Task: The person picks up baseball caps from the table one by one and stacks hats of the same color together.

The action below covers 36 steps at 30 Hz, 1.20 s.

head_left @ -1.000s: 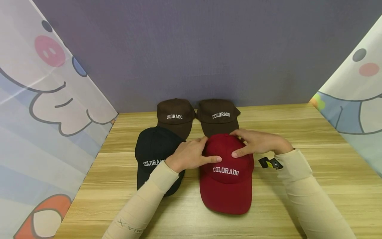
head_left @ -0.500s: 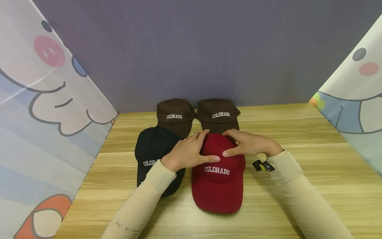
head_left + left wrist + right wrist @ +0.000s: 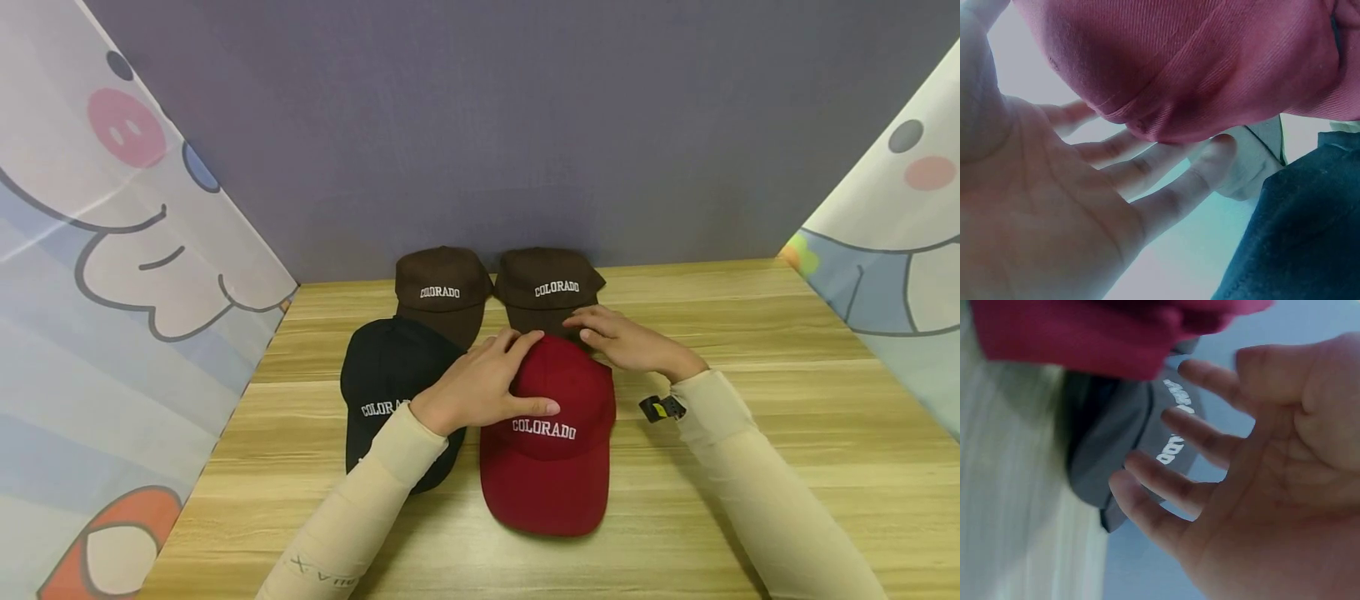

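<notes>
A red baseball cap (image 3: 546, 487) lettered COLORADO lies on the table, its brim toward the person. My left hand (image 3: 483, 387) is at its crown's left side, thumb over the front and fingers at the top. In the left wrist view those fingers (image 3: 1166, 169) are fairly straight under the red cloth, the palm apart from it. My right hand (image 3: 633, 342) is just off the crown's upper right, fingers spread and holding nothing. A black cap (image 3: 390, 367) sits left of the red one, partly covered by my left hand and sleeve.
Two brown COLORADO caps stand side by side at the back, a left brown cap (image 3: 438, 279) and a right brown cap (image 3: 551, 271). Behind them rises a grey wall (image 3: 525, 125). Cartoon-printed panels flank the wooden table (image 3: 750, 500).
Between my hands, the red cap slid a little left, toward the black cap. Since then my right hand has come off its crown, up and slightly right; my left hand stays at the crown.
</notes>
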Each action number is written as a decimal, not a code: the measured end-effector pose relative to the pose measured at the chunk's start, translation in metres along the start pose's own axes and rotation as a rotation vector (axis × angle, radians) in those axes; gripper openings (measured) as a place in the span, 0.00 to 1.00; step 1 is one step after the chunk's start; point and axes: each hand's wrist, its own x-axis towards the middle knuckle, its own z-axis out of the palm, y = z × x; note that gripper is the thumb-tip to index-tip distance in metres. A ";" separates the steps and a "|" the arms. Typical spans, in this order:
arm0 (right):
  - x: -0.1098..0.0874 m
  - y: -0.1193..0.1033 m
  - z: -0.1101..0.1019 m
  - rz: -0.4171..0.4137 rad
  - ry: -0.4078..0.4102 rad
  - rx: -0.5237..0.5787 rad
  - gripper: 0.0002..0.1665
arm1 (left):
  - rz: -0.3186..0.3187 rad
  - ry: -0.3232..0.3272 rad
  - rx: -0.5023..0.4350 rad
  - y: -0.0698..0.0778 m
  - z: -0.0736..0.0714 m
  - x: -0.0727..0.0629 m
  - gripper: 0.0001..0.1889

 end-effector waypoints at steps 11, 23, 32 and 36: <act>0.005 0.014 0.013 0.035 -0.080 -0.148 0.33 | 0.021 -0.005 -0.018 0.001 -0.001 -0.001 0.49; 0.001 0.018 0.008 0.082 -0.072 -0.245 0.35 | 0.014 -0.027 -0.026 0.001 -0.001 -0.001 0.47; 0.006 0.021 0.011 0.092 0.021 -0.394 0.33 | 0.009 -0.035 -0.016 0.000 -0.001 -0.001 0.46; 0.007 0.022 0.018 0.110 0.060 -0.449 0.32 | 0.014 -0.039 -0.015 0.001 -0.001 -0.001 0.46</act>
